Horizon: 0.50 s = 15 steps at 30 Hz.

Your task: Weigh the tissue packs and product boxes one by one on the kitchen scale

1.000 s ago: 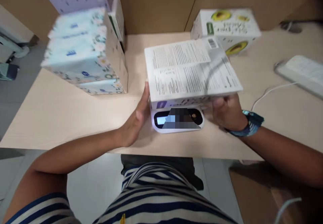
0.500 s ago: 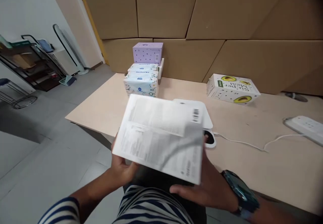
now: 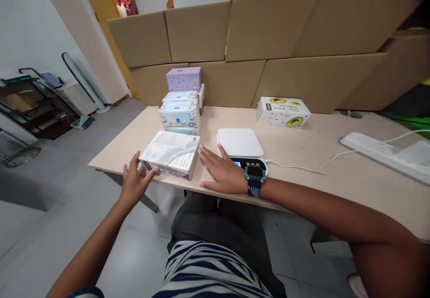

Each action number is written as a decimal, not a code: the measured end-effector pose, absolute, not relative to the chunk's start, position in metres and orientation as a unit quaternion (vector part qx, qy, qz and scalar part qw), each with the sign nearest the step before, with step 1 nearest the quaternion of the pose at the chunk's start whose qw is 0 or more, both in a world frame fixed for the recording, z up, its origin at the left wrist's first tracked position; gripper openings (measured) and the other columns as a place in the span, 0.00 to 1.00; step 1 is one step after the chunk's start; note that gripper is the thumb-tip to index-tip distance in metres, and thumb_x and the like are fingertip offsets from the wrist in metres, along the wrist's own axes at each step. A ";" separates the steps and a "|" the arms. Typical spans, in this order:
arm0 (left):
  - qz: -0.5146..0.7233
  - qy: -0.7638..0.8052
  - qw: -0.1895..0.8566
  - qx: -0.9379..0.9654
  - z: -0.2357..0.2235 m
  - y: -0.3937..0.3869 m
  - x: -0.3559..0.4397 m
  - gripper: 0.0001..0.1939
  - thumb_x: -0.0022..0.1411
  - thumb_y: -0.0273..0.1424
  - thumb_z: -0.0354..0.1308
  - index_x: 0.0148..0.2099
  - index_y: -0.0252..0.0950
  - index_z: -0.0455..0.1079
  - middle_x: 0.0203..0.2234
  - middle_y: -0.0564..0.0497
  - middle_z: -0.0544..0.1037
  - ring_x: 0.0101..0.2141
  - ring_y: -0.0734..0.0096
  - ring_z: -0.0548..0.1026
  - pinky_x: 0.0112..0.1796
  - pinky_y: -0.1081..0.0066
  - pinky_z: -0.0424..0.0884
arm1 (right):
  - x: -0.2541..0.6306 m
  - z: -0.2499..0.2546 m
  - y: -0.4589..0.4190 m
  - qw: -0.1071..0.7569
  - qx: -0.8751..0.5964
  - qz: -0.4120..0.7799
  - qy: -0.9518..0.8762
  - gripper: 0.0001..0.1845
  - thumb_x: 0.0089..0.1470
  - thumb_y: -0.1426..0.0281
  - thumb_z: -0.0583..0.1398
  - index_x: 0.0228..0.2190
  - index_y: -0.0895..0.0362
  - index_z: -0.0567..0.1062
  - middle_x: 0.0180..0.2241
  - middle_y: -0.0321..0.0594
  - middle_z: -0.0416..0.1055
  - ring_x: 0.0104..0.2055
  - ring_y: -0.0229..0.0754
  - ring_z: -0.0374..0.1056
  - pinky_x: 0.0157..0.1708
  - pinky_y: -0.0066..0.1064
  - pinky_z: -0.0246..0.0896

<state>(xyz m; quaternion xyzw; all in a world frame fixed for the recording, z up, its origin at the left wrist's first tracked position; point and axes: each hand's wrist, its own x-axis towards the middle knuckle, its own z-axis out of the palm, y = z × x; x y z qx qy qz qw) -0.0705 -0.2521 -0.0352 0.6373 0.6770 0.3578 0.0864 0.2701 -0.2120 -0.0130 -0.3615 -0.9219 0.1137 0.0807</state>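
A white box (image 3: 172,153) printed with small text lies flat near the table's front edge, left of a white kitchen scale (image 3: 241,146). My left hand (image 3: 134,183) hovers at the box's left front corner, fingers spread, its fingertips at the box's edge. My right hand (image 3: 221,170), with a blue watch on the wrist, rests flat on the table between the box and the scale, fingers stretched out. Neither hand holds anything. The scale's platform is bare.
A stack of tissue packs (image 3: 180,112) topped by a purple box (image 3: 184,79) stands behind the white box. An avocado-print box (image 3: 282,111) lies at the back. A power strip (image 3: 379,150) and cable are on the right. Cardboard cartons (image 3: 268,42) wall the table's far side.
The white box was lifted off the scale with both hands, carried left and set down on the table. Both hands have let go and now lie open beside it.
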 end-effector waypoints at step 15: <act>0.345 0.549 -0.161 0.744 -0.019 -0.229 -0.032 0.37 0.75 0.50 0.58 0.76 0.36 0.58 0.79 0.23 0.53 0.79 0.20 0.54 0.73 0.21 0.55 | 0.478 -0.022 -0.087 0.505 -0.657 0.099 -0.550 0.43 0.68 0.54 0.64 0.75 0.61 0.63 0.80 0.64 0.52 0.84 0.67 0.49 0.82 0.69 0.43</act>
